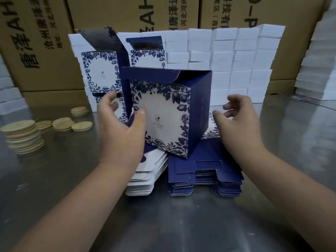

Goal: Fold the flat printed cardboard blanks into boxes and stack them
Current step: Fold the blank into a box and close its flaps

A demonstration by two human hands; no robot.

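A half-formed box [163, 113], navy with a blue floral white face, stands tilted above the stacks with its top flaps up. My left hand [123, 128] grips its left edge, thumb on the printed face. My right hand [238, 122] hovers just right of the box with fingers apart, holding nothing. Under the box lie two piles of flat blanks: a navy pile [205, 177] and a white-edged pile [147, 177]. Two finished boxes [101, 73] [148, 55] with lids raised stand behind.
White foam blocks [227, 60] form a wall at the back, with brown shipping cartons [40, 42] behind them. Stacks of pale round discs [23, 137] [63, 122] sit on the metal table [181, 224] at the left. More white blocks [316, 60] stand far right.
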